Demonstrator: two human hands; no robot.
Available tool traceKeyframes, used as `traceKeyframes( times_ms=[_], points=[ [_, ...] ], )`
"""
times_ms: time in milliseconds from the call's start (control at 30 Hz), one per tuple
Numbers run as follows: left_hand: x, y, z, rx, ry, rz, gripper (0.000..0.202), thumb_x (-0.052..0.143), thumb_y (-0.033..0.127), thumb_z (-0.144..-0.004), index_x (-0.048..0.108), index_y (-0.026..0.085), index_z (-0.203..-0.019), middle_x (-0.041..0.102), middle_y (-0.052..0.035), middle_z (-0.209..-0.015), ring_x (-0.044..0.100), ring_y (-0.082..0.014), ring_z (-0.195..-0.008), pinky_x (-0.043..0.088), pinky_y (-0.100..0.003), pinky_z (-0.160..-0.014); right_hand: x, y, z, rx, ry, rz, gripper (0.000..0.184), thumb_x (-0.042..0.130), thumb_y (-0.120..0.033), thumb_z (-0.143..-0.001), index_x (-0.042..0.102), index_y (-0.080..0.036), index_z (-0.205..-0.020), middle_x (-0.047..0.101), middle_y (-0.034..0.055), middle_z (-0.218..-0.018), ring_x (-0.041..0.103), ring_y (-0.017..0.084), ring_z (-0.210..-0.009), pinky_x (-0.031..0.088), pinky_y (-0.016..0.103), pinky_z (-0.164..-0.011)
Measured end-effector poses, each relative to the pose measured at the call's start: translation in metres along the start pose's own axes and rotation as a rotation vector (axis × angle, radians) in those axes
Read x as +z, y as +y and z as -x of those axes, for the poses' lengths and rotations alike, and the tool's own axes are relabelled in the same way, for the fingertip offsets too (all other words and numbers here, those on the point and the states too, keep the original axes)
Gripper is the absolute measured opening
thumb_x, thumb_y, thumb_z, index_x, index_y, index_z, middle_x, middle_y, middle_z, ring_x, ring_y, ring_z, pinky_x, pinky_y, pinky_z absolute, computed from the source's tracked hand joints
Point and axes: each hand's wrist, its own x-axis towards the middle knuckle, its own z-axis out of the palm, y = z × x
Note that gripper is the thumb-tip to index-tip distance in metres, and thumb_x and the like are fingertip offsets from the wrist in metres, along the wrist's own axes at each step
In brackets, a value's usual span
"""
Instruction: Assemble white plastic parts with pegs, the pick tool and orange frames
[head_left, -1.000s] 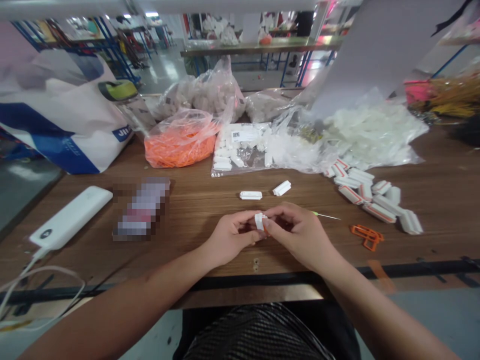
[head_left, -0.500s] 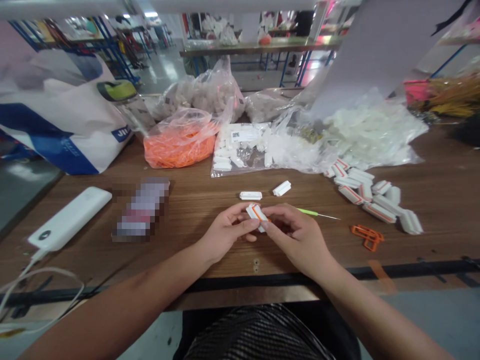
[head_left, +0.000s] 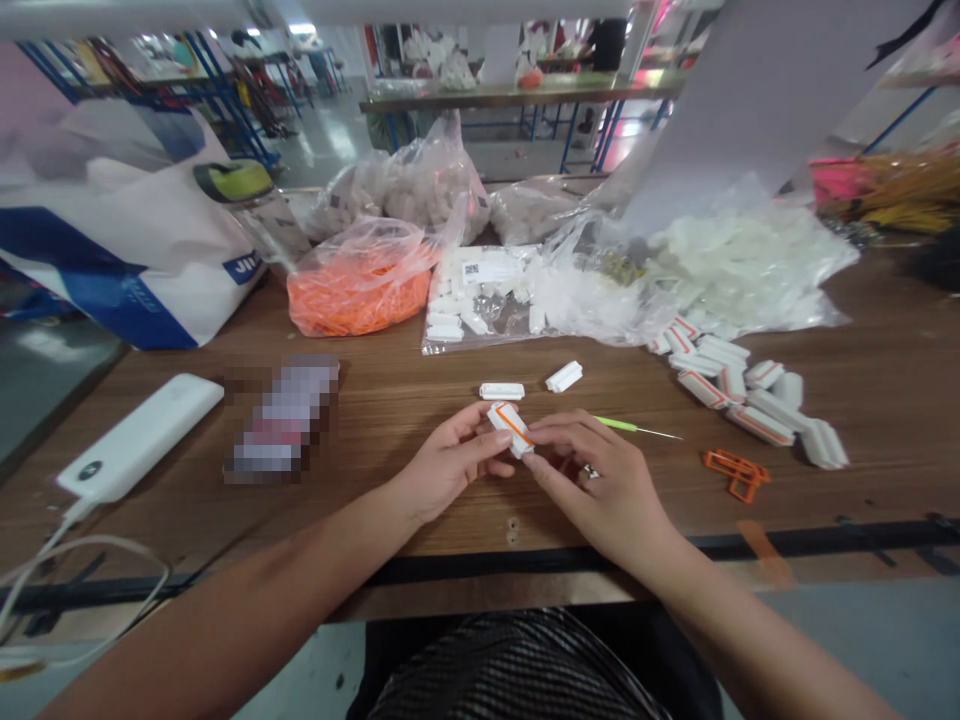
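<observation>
A small white plastic block (head_left: 510, 430) with an orange band along it is held tilted between my hands above the table. My left hand (head_left: 457, 455) grips it, thumb on the near face and fingers behind. My right hand (head_left: 600, 475) pinches its lower right end between thumb and index finger. Just beyond lie a white block (head_left: 502, 391) and a second white block (head_left: 564, 376). A green-handled pick (head_left: 616, 424) with a thin metal tip lies behind my right hand. Farther right are a few loose orange frames (head_left: 739, 474).
A pile of white blocks (head_left: 757, 400), several with orange bands, lies to the right. Behind stand a bag of orange frames (head_left: 360, 290), a bag of white parts (head_left: 480, 290) and a bag of translucent pieces (head_left: 750, 260). A power bank (head_left: 142, 435) and a blurred phone (head_left: 285, 415) lie left.
The block has turned slightly and shifted a little left, showing more of its face and orange band. My right fingers have slid toward its lower end.
</observation>
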Motion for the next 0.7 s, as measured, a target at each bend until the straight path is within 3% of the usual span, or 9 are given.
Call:
traceKeyframes(
  times_ms=[133,367,700],
  points=[
    [0.0001,0.0002,-0.0006,-0.013,0.014,0.001,0.036,0.079,0.023,-0.074,0.066,0.015,-0.107,0.068,-0.0027,-0.093,0.064,-0.0104,-0.077,0.056,-0.018,-0.064,-0.0024,0.0021,-0.0019,-0.034,-0.022,0.023,0.005,0.064,-0.02,-0.087,0.066,-0.02,-0.092,0.068,0.0043,-0.09,0.065,0.015,-0.078,0.052,0.027,-0.062],
    [0.0012,0.0006,0.0,-0.031,0.014,-0.026,0.036,0.08,0.022,-0.072,0.067,0.015,-0.105,0.068,-0.0017,-0.089,0.064,-0.0097,-0.074,0.055,-0.019,-0.064,-0.0074,0.0037,-0.0023,0.0,-0.073,-0.028,0.001,0.066,-0.022,-0.086,0.065,-0.022,-0.086,0.067,0.0023,-0.088,0.062,0.014,-0.078,0.049,0.026,-0.063],
    [0.001,-0.0013,0.0025,-0.015,-0.003,-0.097,0.034,0.077,0.021,-0.076,0.066,0.017,-0.107,0.069,-0.0033,-0.09,0.064,-0.0112,-0.078,0.052,-0.019,-0.066,-0.0092,0.0036,0.0012,-0.038,-0.128,0.037,0.008,0.061,-0.022,-0.087,0.063,-0.02,-0.08,0.063,0.0039,-0.091,0.062,0.013,-0.075,0.051,0.028,-0.065]
  ],
)
